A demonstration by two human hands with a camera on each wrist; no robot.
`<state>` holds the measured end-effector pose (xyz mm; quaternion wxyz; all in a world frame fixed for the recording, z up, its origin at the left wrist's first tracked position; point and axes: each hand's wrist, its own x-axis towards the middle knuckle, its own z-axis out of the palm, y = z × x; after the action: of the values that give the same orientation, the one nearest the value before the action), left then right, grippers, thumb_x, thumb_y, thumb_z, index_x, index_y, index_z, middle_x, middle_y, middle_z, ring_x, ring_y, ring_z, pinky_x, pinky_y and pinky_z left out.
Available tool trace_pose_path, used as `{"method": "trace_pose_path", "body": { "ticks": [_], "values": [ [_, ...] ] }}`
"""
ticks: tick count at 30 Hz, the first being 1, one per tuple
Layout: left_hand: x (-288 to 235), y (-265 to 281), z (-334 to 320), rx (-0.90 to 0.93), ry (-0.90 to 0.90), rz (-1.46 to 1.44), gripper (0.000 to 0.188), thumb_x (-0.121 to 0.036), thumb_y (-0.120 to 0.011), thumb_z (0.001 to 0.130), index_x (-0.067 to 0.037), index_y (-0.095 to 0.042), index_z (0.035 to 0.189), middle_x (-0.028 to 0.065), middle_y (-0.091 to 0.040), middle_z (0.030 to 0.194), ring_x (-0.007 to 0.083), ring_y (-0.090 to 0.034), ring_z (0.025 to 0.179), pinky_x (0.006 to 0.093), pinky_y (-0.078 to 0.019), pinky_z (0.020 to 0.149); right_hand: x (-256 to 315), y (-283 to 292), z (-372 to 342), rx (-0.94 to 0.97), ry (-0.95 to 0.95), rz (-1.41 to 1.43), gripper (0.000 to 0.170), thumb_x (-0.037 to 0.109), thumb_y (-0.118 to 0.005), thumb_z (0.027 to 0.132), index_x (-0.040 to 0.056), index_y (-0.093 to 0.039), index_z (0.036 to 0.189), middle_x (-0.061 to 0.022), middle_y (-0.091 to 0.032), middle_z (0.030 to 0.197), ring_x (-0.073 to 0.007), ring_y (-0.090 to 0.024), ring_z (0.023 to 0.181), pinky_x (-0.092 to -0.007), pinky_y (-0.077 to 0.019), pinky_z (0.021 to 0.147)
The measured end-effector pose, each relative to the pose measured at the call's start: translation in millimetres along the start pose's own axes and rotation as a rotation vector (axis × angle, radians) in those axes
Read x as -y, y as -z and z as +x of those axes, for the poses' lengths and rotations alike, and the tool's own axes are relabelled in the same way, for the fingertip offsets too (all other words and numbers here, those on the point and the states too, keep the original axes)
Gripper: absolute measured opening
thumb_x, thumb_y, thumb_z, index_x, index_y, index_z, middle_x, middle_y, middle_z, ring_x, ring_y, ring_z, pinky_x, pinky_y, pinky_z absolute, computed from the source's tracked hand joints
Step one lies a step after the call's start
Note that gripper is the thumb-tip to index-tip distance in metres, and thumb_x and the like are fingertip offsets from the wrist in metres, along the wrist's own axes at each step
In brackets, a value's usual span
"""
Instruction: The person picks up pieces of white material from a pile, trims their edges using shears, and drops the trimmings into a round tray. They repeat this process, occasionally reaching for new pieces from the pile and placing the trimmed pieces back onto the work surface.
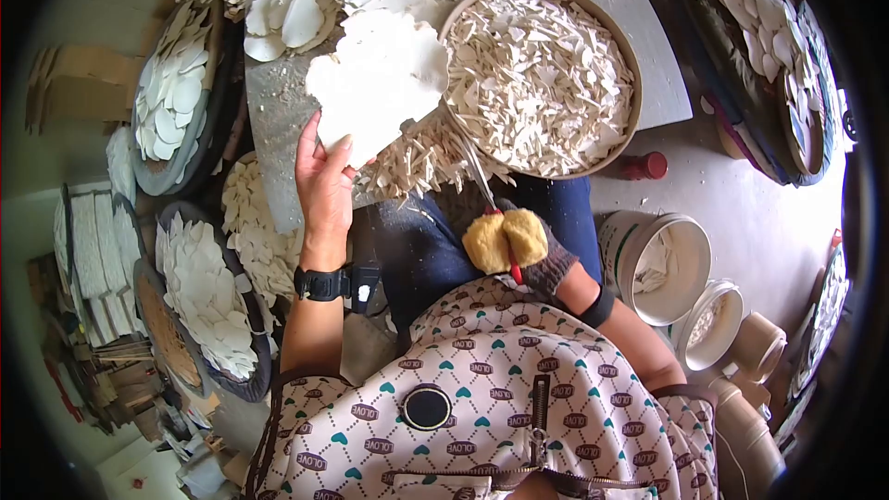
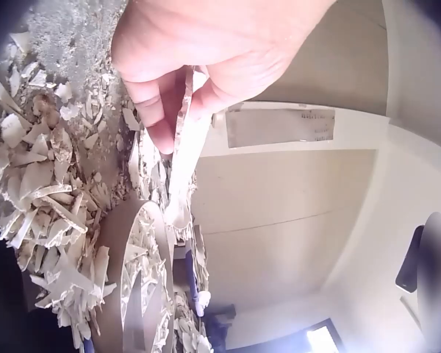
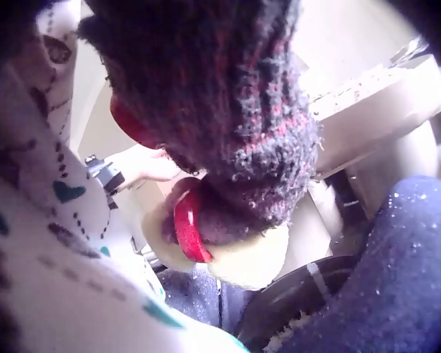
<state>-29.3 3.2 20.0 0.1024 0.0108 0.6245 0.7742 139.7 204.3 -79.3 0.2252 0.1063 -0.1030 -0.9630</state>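
Note:
A large white flat piece with a scalloped edge is held up over the table by the left hand, thumb on one face and fingers behind. In the left wrist view the left hand pinches this thin piece, seen nearly edge-on. The right hand, in a dark knitted glove, grips red-handled scissors wrapped in yellow padding; their metal blades point up toward the round tray's rim. In the right wrist view the gloved hand has its fingers through the red handle, beside pale padding.
A round tray of white fragments stands on the grey table, with loose shards along its near edge. More flat pieces lie at the table's back left. Baskets of pieces stand on both sides; buckets and a red-capped object are at right.

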Motion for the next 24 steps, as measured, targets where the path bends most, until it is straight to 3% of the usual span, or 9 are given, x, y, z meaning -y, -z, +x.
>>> {"method": "trace_pose_path", "body": {
  "ticks": [3, 4, 5, 10, 14, 20, 23, 24],
  "values": [
    [-3, -2, -14, 0.035, 0.057, -0.001, 0.051, 0.002, -0.049, 0.085, -0.005, -0.032, 0.133, 0.0115, -0.057, 0.108, 0.0189, -0.059, 0.092, 0.0341, -0.0517, 0.072, 5, 2, 4, 0.002, 0.205, -0.66, 0.022, 0.017, -0.052, 0.089, -0.0034, -0.052, 0.097, -0.0121, -0.058, 0.096, -0.022, -0.057, 0.093, -0.0357, -0.0467, 0.087],
    [-3, -2, -19, 0.044, 0.075, -0.005, 0.051, 0.002, -0.049, 0.085, -0.005, -0.032, 0.133, 0.0116, -0.057, 0.109, 0.0189, -0.059, 0.092, 0.0337, -0.0517, 0.072, 9, 4, 8, 0.108, 0.21, -0.689, 0.02, 0.012, -0.058, 0.085, -0.0021, -0.052, 0.099, -0.0095, -0.057, 0.098, -0.0185, -0.056, 0.092, -0.0329, -0.0482, 0.085],
    [-3, -3, -23, 0.052, 0.092, -0.009, 0.051, 0.002, -0.048, 0.085, -0.005, -0.032, 0.133, 0.0117, -0.056, 0.11, 0.0189, -0.058, 0.093, 0.0333, -0.0517, 0.071, 8, 10, 11, 0.082, 0.218, -0.635, 0.025, 0.014, -0.06, 0.085, -0.0018, -0.052, 0.102, -0.0091, -0.057, 0.099, -0.0176, -0.057, 0.093, -0.0319, -0.0487, 0.085],
    [2, -1, -36, 0.111, 0.213, 0.022, 0.053, 0.001, -0.049, 0.084, -0.004, -0.031, 0.133, 0.0123, -0.055, 0.112, 0.0188, -0.058, 0.094, 0.0309, -0.0521, 0.071, 6, 10, 11, 0.008, 0.229, -0.626, 0.018, 0.01, -0.054, 0.087, -0.0033, -0.057, 0.099, -0.0093, -0.06, 0.097, -0.0168, -0.059, 0.089, -0.0294, -0.048, 0.082],
    [8, 2, -38, 0.107, 0.236, -0.017, 0.056, -0.001, -0.052, 0.083, -0.005, -0.03, 0.134, 0.013, -0.054, 0.112, 0.0192, -0.059, 0.093, 0.0296, -0.0536, 0.069, 9, 4, 4, 0.089, 0.168, -0.537, 0.02, 0.01, -0.055, 0.087, -0.0002, -0.056, 0.104, -0.0083, -0.059, 0.102, -0.0161, -0.058, 0.094, -0.0289, -0.0467, 0.086],
    [5, -13, -39, 0.056, 0.246, 0.057, 0.057, -0.002, -0.054, 0.082, -0.006, -0.027, 0.132, 0.0138, -0.054, 0.11, 0.0228, -0.061, 0.088, 0.0285, -0.0562, 0.06, 6, -15, 2, 0.023, 0.152, -0.835, 0.022, 0.015, -0.06, 0.084, 0.0018, -0.056, 0.102, -0.007, -0.06, 0.098, -0.0144, -0.059, 0.09, -0.0274, -0.0486, 0.082],
    [6, -9, -32, 0.083, 0.283, 0.068, 0.056, -0.001, -0.055, 0.082, -0.006, -0.028, 0.131, 0.0144, -0.054, 0.109, 0.0235, -0.062, 0.086, 0.0289, -0.0569, 0.059, 6, -22, 2, 0.046, 0.263, -1.319, 0.019, 0.013, -0.06, 0.084, 0.001, -0.058, 0.098, -0.0069, -0.061, 0.095, -0.0136, -0.059, 0.088, -0.0268, -0.0485, 0.08],
    [5, -8, -29, 0.096, 0.297, 0.074, 0.055, -0.002, -0.055, 0.082, -0.006, -0.028, 0.13, 0.0146, -0.054, 0.109, 0.0233, -0.063, 0.085, 0.0287, -0.0568, 0.059, 5, -21, 2, 0.034, 0.223, -1.181, 0.019, 0.012, -0.06, 0.084, 0.0014, -0.057, 0.1, -0.0067, -0.061, 0.097, -0.0139, -0.058, 0.089, -0.027, -0.048, 0.082]
  ]
}}
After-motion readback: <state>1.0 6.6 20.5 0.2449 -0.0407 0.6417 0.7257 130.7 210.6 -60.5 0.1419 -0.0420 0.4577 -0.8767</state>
